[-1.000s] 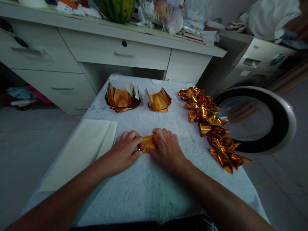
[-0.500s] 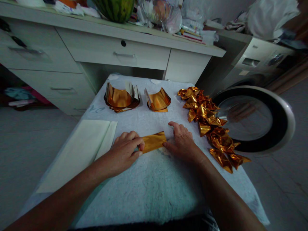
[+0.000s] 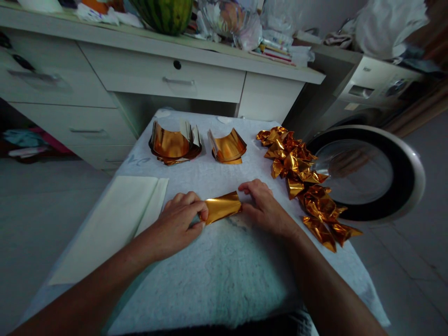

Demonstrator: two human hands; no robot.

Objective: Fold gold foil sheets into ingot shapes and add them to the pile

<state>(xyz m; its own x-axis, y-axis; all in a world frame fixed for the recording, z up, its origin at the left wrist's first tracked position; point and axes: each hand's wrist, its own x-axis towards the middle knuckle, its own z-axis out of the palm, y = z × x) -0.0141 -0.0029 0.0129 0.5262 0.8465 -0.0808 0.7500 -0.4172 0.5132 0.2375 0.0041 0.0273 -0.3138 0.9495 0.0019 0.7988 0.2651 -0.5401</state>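
Observation:
A flattened tube of shiny gold foil paper (image 3: 223, 207) lies crosswise on the cloth-covered table. My left hand (image 3: 184, 213) is closed on its left end, thumb and curled fingers pinching it. At the opposite end is my right hand (image 3: 262, 205), its thumb against the foil's edge and its index finger raised apart from the thumb near the top corner. Beyond my hands stand two stacks of curved gold foil sheets, a larger stack (image 3: 171, 143) and a smaller stack (image 3: 229, 147). Folded gold foil pieces (image 3: 297, 163) form a long pile to the right.
Pale paper sheets (image 3: 105, 219) lie on the table's left side. White drawers (image 3: 178, 74) stand behind the table, with a watermelon (image 3: 163, 14) and bags on top. At the right, a washing machine's round door (image 3: 402, 172) hangs open near the table edge.
My right hand's index finger has come down and left toward the foil's upper right corner. The foil's surface catches more light. My left hand keeps its hold; the view has shifted slightly.

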